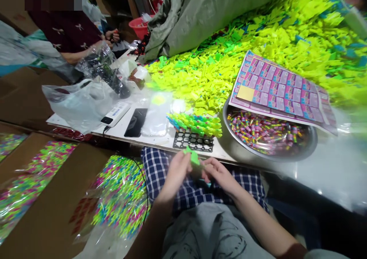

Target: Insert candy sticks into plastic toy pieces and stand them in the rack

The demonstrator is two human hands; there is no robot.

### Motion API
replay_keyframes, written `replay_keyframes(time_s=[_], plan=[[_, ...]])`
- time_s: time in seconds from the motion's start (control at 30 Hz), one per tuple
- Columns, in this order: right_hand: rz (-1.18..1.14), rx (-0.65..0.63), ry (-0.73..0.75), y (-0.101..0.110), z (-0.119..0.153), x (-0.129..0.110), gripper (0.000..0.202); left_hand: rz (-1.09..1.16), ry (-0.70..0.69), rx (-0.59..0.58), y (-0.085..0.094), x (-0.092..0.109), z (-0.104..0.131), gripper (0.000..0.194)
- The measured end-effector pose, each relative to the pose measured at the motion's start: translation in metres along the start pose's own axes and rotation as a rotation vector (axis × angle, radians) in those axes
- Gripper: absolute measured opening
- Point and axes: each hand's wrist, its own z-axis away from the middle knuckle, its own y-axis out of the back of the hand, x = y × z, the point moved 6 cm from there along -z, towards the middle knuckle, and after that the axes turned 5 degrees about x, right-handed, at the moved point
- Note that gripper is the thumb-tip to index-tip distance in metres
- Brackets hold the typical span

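Observation:
Over my lap, my left hand (178,170) is closed around a bright green plastic piece (193,156) that sticks up past the fingertips. My right hand (219,174) is close beside it, fingers bent in a pinch. What they pinch is blurred and partly hidden; a bit of teal shows below. Just beyond both hands, at the table edge, lies a black grid tray (193,143). A row of yellow, green and blue plastic pieces (197,124) stands upright in it.
A metal bowl (312,144) of small wrapped tubes, partly under a printed sheet (281,85), stands right. Behind lies a heap of yellow-green parts (200,79). A phone (136,122) and clear bags (156,117) lie left. A box of bagged colourful pieces (123,194) is lower left; another person sits beyond.

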Motion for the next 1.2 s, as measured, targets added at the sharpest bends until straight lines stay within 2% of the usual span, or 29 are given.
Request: replay_keyframes(time_s=[0.07, 0.13, 0.23, 0.37, 0.53, 0.73, 0.83, 0.9, 1.0, 1.2], plan=[[-0.196, 0.023, -0.091, 0.0, -0.005, 0.013, 0.03, -0.015, -0.033, -0.057, -0.007, -0.001, 0.006, 0.034], [-0.382, 0.028, -0.165, -0.004, -0.008, 0.021, 0.029, -0.061, -0.002, -0.07, -0.011, -0.007, 0.011, 0.029], [-0.512, -0.02, -0.202, -0.017, -0.011, 0.023, 0.027, -0.081, 0.03, 0.045, -0.008, -0.02, 0.014, 0.022], [-0.507, -0.048, -0.15, -0.03, -0.013, 0.022, 0.025, 0.005, 0.046, 0.209, -0.005, -0.04, 0.012, 0.033], [-0.507, -0.024, -0.132, -0.028, -0.018, 0.038, 0.021, -0.025, 0.124, 0.205, -0.01, -0.055, 0.008, 0.029], [-0.365, -0.06, -0.146, -0.024, -0.031, 0.04, 0.025, -0.126, -0.032, 0.171, 0.004, -0.043, -0.004, 0.023], [-0.23, -0.066, -0.122, -0.024, -0.044, 0.038, 0.029, -0.047, -0.08, 0.247, 0.021, -0.031, -0.018, 0.027], [-0.135, -0.057, -0.126, -0.017, -0.05, 0.046, 0.029, -0.011, -0.162, 0.339, 0.032, -0.019, -0.031, 0.028], [0.003, -0.024, -0.157, 0.005, -0.053, 0.073, 0.028, -0.103, -0.309, 0.453, 0.04, -0.006, -0.051, 0.028], [0.088, 0.145, -0.195, 0.062, -0.054, 0.126, 0.026, -0.323, -0.366, 0.466, 0.033, -0.023, -0.083, 0.026]])
